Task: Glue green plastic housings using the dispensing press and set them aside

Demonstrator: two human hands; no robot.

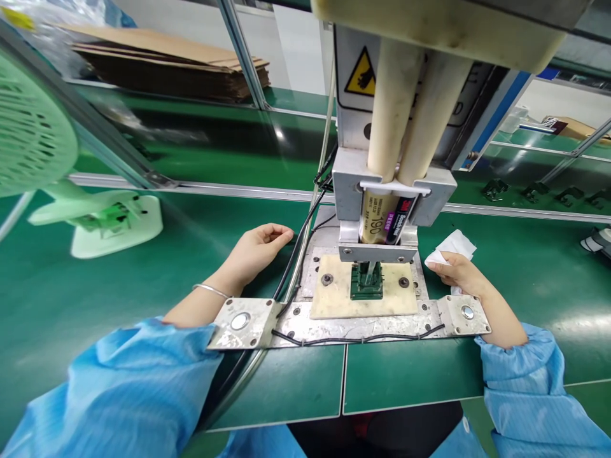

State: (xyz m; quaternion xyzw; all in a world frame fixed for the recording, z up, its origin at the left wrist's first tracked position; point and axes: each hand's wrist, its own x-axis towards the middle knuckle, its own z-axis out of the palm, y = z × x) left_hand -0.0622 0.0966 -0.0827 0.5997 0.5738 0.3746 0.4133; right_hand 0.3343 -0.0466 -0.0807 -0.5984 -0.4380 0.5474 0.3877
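Note:
My left hand (260, 250) is beside the cables left of a dispensing press, its fingers pressed together with nothing visible in them. On the other side of the press, my right hand (456, 270) is closed on a crumpled white wipe (457, 244). Between the hands, a dark green square part (359, 283) sits in the cream fixture plate (334, 299). Directly above it, a nozzle (370, 272) comes down from a twin adhesive cartridge (375, 219) clamped in the press. Metal blocks with round buttons, a left one (240, 321) and a right one (468, 312), stand near my forearms.
A pale green fan (117, 222) stands at left on the green bench (186, 394). Black cables (296, 248) run along the press. Behind are stacked cardboard sheets (167, 63) and metal frame bars. Several small black parts (495, 189) lie on the surface at back right.

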